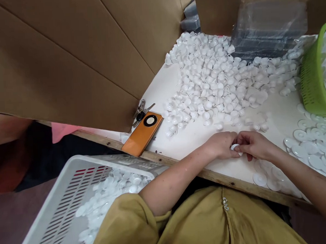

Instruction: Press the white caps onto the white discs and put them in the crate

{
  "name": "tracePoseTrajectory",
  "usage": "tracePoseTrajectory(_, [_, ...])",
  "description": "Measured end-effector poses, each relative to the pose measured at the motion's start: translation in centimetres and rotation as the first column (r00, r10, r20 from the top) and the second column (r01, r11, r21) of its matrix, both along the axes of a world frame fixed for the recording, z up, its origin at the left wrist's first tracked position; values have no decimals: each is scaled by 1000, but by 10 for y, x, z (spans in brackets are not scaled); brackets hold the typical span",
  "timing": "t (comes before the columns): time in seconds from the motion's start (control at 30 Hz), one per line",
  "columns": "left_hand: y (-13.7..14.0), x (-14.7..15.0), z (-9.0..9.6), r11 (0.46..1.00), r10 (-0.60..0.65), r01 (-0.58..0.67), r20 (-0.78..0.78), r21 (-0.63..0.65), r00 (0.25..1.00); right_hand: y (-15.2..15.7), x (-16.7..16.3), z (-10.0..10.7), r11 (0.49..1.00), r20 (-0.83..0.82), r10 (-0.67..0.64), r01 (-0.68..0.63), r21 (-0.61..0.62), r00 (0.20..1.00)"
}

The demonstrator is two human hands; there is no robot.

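Note:
My left hand [223, 144] and my right hand [255, 144] meet just above the table near its front edge. Both are closed, with fingertips pinching a small round white plastic piece [234, 147] between them. Fingers cover much of it, so I cannot tell whether it is one part or two. Beyond the hands spreads a heap of tiny white cups [212, 79], some with small handles. White saucer-like discs [317, 143] lie in a loose pile to the right, and a few more discs [260, 178] are under my right wrist.
An orange phone [141, 134] and keys [142, 110] lie by the cardboard wall [93, 52] at left. A white crate [60, 200] below holds white pieces. A green basket [312, 77] stands right. Plastic-wrapped packs [267, 32] sit behind. Part of another person [3, 132] shows far left.

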State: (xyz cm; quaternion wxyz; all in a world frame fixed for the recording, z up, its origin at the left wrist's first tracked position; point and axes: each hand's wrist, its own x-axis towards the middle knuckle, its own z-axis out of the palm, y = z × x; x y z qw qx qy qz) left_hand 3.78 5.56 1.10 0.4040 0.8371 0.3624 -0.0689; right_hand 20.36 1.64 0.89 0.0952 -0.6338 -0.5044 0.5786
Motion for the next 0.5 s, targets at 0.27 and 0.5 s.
tracePoseTrajectory(0.27, [-5, -2, 5, 997, 72, -72, -5, -10, 997, -6, -2, -3, 995, -15, -72, 73, 72, 997])
tracePoseTrajectory(0.5, [-50, -40, 11, 973, 232, -223, 248, -66, 940, -52, -36, -3, 964, -282, -53, 122, 236, 958])
